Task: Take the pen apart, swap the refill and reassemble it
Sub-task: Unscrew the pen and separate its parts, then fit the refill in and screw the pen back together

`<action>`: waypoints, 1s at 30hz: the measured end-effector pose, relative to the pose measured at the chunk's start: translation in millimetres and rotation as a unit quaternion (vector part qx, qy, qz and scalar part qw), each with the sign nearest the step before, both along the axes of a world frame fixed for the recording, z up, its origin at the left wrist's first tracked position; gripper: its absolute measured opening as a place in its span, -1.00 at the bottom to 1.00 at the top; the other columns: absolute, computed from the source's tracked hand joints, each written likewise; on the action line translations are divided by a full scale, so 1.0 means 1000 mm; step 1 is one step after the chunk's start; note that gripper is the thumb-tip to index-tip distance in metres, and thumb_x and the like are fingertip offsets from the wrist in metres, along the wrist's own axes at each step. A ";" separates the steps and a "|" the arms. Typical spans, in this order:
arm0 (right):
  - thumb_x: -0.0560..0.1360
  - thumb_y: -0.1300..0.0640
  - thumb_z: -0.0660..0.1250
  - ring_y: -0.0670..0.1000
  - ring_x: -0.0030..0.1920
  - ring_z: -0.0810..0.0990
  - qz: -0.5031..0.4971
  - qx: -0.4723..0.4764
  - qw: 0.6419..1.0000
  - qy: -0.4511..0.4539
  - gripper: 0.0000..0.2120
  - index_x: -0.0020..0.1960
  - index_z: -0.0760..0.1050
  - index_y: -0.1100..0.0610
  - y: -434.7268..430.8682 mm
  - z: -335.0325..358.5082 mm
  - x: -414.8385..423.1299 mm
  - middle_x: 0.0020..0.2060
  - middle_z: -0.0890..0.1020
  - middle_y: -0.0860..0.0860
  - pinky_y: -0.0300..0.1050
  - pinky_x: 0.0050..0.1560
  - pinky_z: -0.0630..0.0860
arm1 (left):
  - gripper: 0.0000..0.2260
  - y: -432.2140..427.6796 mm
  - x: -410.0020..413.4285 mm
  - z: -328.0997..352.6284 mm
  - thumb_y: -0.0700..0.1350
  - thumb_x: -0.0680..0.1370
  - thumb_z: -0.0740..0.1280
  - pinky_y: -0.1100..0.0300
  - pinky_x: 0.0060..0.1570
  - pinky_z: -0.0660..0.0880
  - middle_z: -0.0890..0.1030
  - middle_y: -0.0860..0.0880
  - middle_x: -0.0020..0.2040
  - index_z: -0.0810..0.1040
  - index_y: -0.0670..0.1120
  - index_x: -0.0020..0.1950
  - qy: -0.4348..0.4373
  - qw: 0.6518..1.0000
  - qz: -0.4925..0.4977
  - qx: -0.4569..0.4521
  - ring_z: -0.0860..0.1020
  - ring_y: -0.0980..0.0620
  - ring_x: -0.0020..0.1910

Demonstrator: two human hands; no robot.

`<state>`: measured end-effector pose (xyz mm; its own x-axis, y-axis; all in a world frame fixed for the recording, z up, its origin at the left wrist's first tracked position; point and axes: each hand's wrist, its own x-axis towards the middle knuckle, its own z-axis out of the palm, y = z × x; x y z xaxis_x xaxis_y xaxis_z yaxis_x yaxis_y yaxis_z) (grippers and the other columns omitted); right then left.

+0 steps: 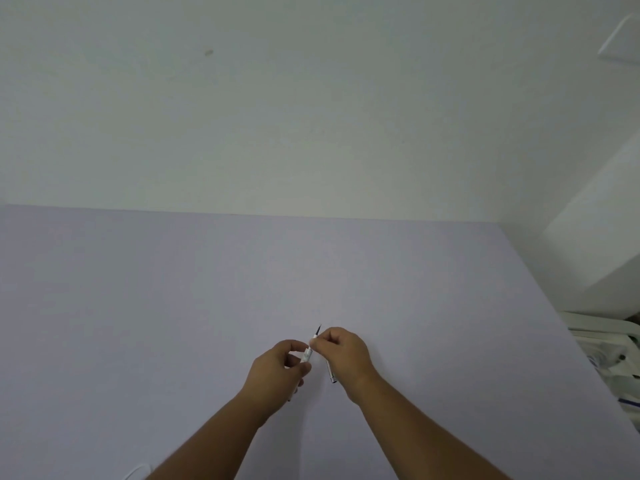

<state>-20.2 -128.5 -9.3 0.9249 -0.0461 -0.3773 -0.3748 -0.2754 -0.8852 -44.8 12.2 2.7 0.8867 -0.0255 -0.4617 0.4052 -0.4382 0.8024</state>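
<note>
Midway, left hand [277,365] and right hand [341,351] grip the pen [307,355], refill tip exposed, while another part [330,372] awaits refitting.

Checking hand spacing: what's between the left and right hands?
Head view: only the pen, gripped by the left hand and right hand; its dark tip pokes out above.

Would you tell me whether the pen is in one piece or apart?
Apart: the pen has its dark tip bare, and a separate piece lies beside it.
</note>
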 end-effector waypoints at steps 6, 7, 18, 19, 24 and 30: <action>0.46 0.02 0.34 -0.03 -0.23 0.55 -0.028 -0.051 0.998 0.013 -0.77 -0.18 0.59 0.19 -0.010 -0.004 0.000 -0.29 0.60 -0.01 -0.15 -0.18 0.50 | -0.85 0.001 -0.003 -0.004 -0.11 0.54 0.32 0.28 -0.40 0.55 0.64 0.03 -0.24 0.49 0.18 -0.04 0.013 1.000 0.004 0.012 0.61 0.08 -0.32; 0.48 0.03 0.30 -0.01 -0.24 0.56 -0.023 -0.109 0.994 0.009 -0.77 -0.18 0.58 0.19 -0.013 -0.007 0.000 -0.31 0.59 -0.01 -0.11 -0.17 0.51 | -0.84 0.002 -0.003 -0.004 -0.11 0.54 0.32 0.27 -0.39 0.56 0.64 0.02 -0.24 0.50 0.19 -0.06 0.016 1.000 0.008 0.010 0.60 0.08 -0.33; 0.53 0.08 0.20 0.16 0.03 0.62 0.108 -0.364 0.924 0.032 -0.76 0.05 0.53 0.21 -0.007 -0.036 -0.015 0.00 0.64 0.15 -0.07 -0.03 0.54 | -0.84 0.007 -0.010 -0.002 -0.13 0.54 0.31 0.23 -0.34 0.56 0.64 -0.03 -0.17 0.53 0.10 0.07 0.036 0.999 0.001 0.002 0.61 0.03 -0.28; 0.52 0.09 0.22 0.15 -0.04 0.62 0.091 -0.335 0.937 0.030 -0.77 -0.01 0.55 0.22 -0.008 -0.033 -0.014 -0.07 0.65 0.14 -0.07 -0.06 0.54 | -0.84 0.008 -0.010 -0.002 -0.14 0.54 0.31 0.23 -0.34 0.56 0.64 -0.03 -0.19 0.53 0.10 0.06 0.034 0.999 -0.002 0.002 0.60 0.03 -0.28; 0.48 0.08 0.33 -0.09 -0.29 0.55 -0.095 -0.039 0.994 0.026 -0.91 -0.09 0.58 0.08 -0.013 -0.001 0.003 -0.28 0.62 -0.08 -0.14 -0.15 0.53 | -0.84 0.008 -0.010 -0.001 -0.15 0.53 0.32 0.22 -0.37 0.54 0.62 -0.03 -0.23 0.55 0.10 0.02 0.035 0.999 -0.019 0.000 0.59 0.03 -0.30; 0.47 0.13 0.35 -0.12 -0.42 0.46 -0.121 0.081 0.989 0.023 -0.87 -0.25 0.60 0.07 -0.020 0.023 0.012 -0.31 0.65 -0.07 -0.22 -0.35 0.44 | -0.82 0.003 -0.009 0.004 -0.16 0.52 0.32 0.25 -0.41 0.52 0.61 -0.04 -0.22 0.55 0.15 -0.05 0.028 0.999 -0.032 -0.001 0.57 0.05 -0.33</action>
<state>-8.4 -148.8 13.5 0.8756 -0.2007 -0.4394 -0.4536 -0.0290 -0.8907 -54.0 15.5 7.2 0.8561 -0.0822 -0.5102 0.4203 -0.4634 0.7801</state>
